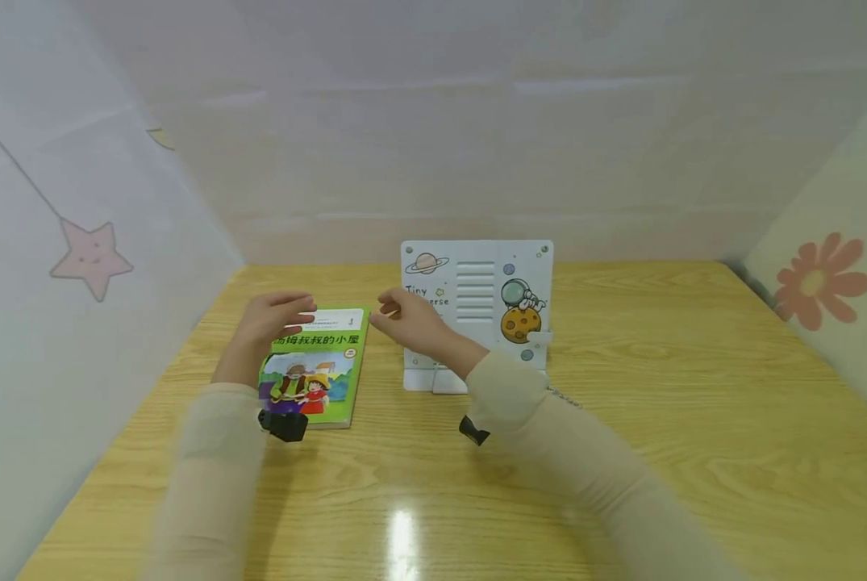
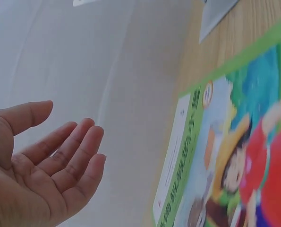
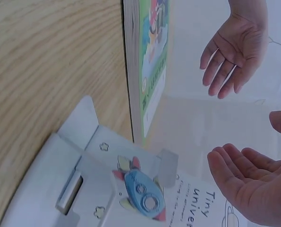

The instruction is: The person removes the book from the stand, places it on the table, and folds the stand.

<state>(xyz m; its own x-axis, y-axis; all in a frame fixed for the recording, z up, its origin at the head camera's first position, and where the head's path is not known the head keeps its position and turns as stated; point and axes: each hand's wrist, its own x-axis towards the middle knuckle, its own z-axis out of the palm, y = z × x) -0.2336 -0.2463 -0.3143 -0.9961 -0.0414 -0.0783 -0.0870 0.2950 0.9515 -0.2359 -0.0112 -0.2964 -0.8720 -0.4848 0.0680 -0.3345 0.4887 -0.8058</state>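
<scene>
Pale walls border the wooden table bearing book and stand.

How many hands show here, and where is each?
2: the left hand raised near the green book, the right hand raised before the left side of the white stand. None appear hidden.

The pale-sleeved left forearm and right forearm extend forward, the right slanting inward. Held apart, the left hand and right hand have gently bent fingers, their thumbs standing clear of them.
</scene>
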